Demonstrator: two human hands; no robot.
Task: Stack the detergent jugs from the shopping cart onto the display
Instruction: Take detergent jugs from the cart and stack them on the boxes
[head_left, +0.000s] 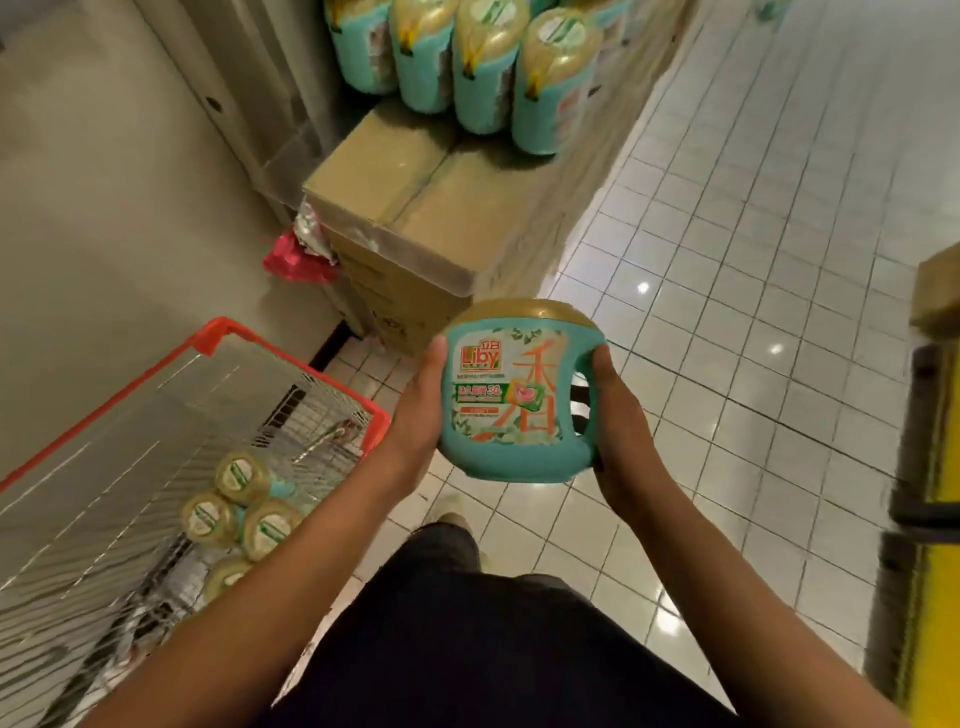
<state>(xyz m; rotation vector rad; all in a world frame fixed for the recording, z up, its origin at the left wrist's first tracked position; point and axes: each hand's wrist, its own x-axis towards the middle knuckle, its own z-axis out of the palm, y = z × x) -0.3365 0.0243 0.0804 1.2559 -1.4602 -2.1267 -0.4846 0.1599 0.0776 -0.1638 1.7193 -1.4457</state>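
I hold a teal detergent jug (511, 395) with a gold lid and a Liby label in front of me, above the tiled floor. My left hand (415, 415) grips its left side and my right hand (618, 421) grips the handle side. Several more jugs (244, 512) stand in the wire shopping cart (156, 415) with red trim at lower left. The display is a stack of cardboard boxes (415, 208) ahead, with several teal jugs (483, 73) lined up on its far part.
A beige wall runs along the left behind the cart. Red and silver packaging (298, 254) is wedged beside the boxes. A yellow and black fixture (930, 519) stands at the right edge. Glossy white floor tiles (753, 234) stretch to the right of the display.
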